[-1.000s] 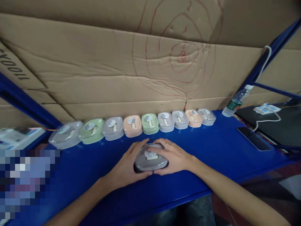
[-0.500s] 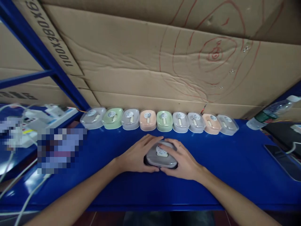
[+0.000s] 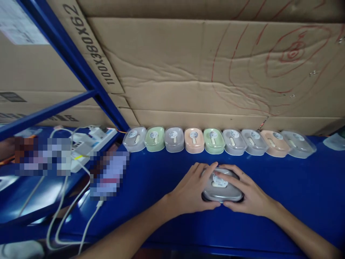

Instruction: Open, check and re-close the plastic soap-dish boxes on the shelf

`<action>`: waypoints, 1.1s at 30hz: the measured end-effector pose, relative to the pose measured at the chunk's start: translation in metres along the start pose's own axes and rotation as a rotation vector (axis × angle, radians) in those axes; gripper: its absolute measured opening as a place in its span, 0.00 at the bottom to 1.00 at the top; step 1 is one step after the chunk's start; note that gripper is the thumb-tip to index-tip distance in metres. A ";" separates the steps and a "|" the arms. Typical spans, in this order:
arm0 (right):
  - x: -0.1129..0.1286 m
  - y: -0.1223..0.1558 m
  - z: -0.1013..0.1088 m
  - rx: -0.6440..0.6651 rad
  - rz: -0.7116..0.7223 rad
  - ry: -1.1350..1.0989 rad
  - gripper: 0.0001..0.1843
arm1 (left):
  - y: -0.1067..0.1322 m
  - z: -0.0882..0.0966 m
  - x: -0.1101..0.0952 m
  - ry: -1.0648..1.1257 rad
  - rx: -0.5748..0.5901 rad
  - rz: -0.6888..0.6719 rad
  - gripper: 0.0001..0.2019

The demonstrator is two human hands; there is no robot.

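A grey lidded plastic box (image 3: 225,192) rests low over the blue tabletop, with a shiny lid, a whitish sticker and a pale cream tab on top. My left hand (image 3: 192,190) curves round its left side, the thumb along the near edge. From the right, my right hand (image 3: 244,189) grips the other side, some fingers lying over the lid near the sticker. Parts of the box's sides are hidden behind my fingers. Beyond them stands a row of similar boxes, among them a green box (image 3: 215,145) and a peach box (image 3: 194,145).
Cardboard (image 3: 167,57) walls off the back of the blue table (image 3: 151,219). At left lie a blurred-out phone-like object (image 3: 107,180), a white power strip (image 3: 104,138) and white cables (image 3: 87,225). A blue metal post (image 3: 107,108) rises at the back left. A clear bottle (image 3: 335,142) shows at the right edge.
The view has swung to the left, so everything sits further right in the picture. Both hands still hold the grey box in much the same way.
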State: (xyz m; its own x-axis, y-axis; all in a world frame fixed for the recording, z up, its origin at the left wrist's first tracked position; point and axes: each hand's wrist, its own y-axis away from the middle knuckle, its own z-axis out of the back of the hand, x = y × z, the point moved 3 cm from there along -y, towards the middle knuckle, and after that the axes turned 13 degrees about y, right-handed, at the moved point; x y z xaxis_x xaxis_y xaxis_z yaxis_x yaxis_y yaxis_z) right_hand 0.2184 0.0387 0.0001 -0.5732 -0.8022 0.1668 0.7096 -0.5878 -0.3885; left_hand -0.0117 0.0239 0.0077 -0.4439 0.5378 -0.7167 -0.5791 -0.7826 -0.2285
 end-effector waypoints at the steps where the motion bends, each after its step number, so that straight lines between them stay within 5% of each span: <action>1: 0.000 0.001 -0.001 -0.007 0.005 0.009 0.45 | 0.000 0.001 0.000 0.002 0.003 0.006 0.62; 9: -0.005 0.001 -0.001 -0.063 -0.021 -0.041 0.41 | -0.002 0.006 0.004 0.041 -0.012 0.031 0.67; 12: -0.017 0.003 0.016 -0.177 -0.115 -0.082 0.35 | -0.004 0.011 0.006 0.052 -0.050 0.037 0.67; 17: -0.039 0.039 0.049 -0.323 -0.353 0.179 0.33 | -0.002 0.011 0.005 -0.031 -0.061 0.033 0.59; 25: -0.062 0.069 0.030 0.023 -0.439 0.580 0.35 | 0.000 0.004 0.006 -0.081 -0.042 0.069 0.56; 33: -0.063 0.074 0.030 -0.076 -0.444 0.660 0.29 | 0.009 0.001 0.002 -0.138 -0.055 0.105 0.56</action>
State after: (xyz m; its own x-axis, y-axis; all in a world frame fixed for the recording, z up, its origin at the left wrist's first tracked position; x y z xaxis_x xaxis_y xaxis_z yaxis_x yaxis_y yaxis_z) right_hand 0.3190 0.0428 -0.0123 -0.9367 -0.2537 -0.2415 0.3422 -0.8099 -0.4763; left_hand -0.0185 0.0178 0.0053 -0.5917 0.4868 -0.6426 -0.4877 -0.8509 -0.1955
